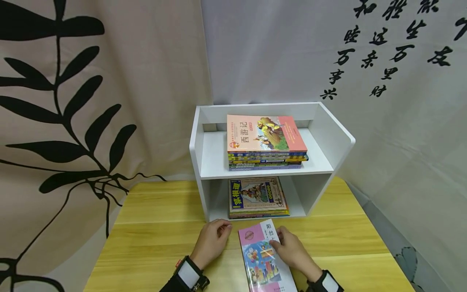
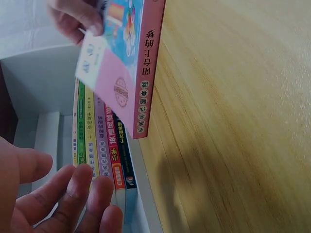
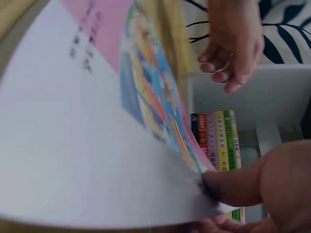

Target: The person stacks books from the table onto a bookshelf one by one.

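Note:
My right hand point(image 1: 292, 248) pinches the right edge of a pink and white paperback book point(image 1: 260, 259), its thumb on the cover. The book is held tilted above the table in front of the shelf, its pink spine point(image 2: 148, 68) facing the left wrist camera. In the right wrist view the thumb point(image 3: 238, 187) presses the white cover, which bows slightly. My left hand point(image 1: 211, 242) is left of the book, apart from it, fingers loosely bent with nothing in them. Behind both hands, a stack of books point(image 1: 259, 196) lies in the lower compartment.
A white two-tier shelf point(image 1: 330, 134) stands at the back of the yellow wood-grain table point(image 1: 153, 227). Its upper tier holds another stack of books point(image 1: 266, 140), topped by an orange-pink cover. Printed curtains point(image 1: 164, 81) hang behind.

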{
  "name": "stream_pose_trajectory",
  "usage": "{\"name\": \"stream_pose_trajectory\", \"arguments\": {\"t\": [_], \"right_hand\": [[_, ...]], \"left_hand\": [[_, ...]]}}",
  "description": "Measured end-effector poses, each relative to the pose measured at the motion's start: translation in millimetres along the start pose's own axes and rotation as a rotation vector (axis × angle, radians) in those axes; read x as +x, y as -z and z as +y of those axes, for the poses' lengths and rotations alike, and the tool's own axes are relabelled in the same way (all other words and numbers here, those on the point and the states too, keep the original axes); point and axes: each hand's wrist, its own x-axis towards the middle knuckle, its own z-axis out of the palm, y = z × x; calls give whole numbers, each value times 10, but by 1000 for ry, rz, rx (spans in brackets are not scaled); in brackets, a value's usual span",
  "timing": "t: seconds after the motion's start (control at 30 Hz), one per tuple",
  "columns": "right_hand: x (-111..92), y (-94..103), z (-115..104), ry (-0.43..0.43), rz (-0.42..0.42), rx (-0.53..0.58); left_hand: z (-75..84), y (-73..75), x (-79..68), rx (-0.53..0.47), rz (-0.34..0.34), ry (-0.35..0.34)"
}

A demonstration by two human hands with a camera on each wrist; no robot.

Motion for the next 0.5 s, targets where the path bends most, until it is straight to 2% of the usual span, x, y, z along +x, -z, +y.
{"name": "stream_pose_trajectory", "arguments": {"t": [0.2, 0.3, 0.5], "right_hand": [[-19, 170, -180, 66, 26, 169], [-29, 292, -315, 130, 13, 204], [-86, 431, -518, 233, -50, 205]], "left_hand": [[52, 30, 48, -32, -45, -15], [150, 73, 102, -101, -125, -43], [486, 184, 215, -244, -289, -92]]}}
